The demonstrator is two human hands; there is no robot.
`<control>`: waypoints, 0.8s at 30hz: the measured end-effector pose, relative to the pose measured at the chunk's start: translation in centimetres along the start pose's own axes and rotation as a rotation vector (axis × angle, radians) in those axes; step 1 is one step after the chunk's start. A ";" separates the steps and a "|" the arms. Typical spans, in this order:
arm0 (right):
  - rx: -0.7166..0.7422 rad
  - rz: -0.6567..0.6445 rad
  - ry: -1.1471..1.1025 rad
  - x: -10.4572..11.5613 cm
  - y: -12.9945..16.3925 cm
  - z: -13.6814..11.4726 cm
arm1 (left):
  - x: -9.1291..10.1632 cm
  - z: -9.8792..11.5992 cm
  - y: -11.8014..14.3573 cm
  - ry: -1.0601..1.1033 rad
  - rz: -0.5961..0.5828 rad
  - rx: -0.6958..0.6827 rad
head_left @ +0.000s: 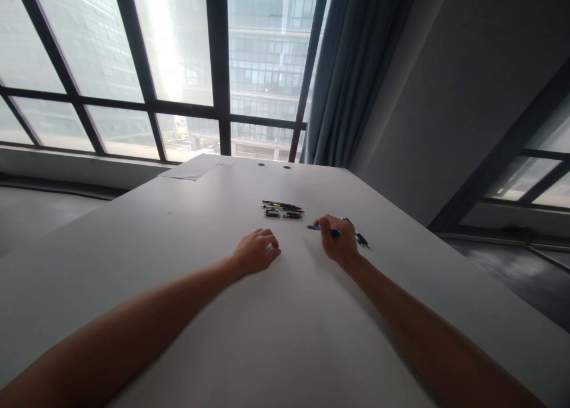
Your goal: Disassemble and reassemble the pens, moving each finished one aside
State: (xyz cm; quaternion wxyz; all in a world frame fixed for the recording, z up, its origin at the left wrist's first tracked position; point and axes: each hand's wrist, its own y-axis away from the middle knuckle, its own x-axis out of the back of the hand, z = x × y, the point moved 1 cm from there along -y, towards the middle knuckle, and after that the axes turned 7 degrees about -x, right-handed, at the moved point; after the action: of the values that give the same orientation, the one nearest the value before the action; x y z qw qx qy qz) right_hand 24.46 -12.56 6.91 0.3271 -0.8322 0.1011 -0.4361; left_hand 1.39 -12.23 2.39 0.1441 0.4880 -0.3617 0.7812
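My right hand point(336, 237) pinches a blue pen point(314, 227) just above the white table, the pen's tip end pointing left. Behind and beside that hand lie a few dark pens point(363, 240), partly hidden by it. My left hand point(257, 251) rests on the tabletop with its fingers loosely bent. A gap shows between its thumb and forefinger, and it holds nothing. Beyond both hands, several pens point(283, 215) lie side by side in a small group, roughly parallel, mostly black with some yellow and red parts.
The long white table point(231, 325) stretches away toward large windows. Sheets of paper point(191, 167) lie at its far left edge. Two round grommets point(287, 167) are set in the far end. A blue curtain point(342, 87) hangs behind, beside a grey wall point(445, 99).
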 end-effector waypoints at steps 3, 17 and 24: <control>-0.107 -0.050 -0.183 -0.9 0.1 0.5 | 0.2 0.1 0.0 -0.004 -0.005 -0.006; -0.559 -0.439 -0.464 -3.8 1.1 2.4 | 0.5 0.4 0.0 -0.006 -0.033 -0.012; -0.598 -0.428 -0.439 -4.0 1.1 2.3 | 0.4 0.2 0.1 -0.016 -0.033 -0.016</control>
State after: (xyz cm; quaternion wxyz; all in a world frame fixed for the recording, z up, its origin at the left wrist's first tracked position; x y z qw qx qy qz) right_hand 24.03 -10.57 2.66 -0.0128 -0.9658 -0.0237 -0.2581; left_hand 1.31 -12.48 2.77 0.1582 0.4989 -0.3608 0.7720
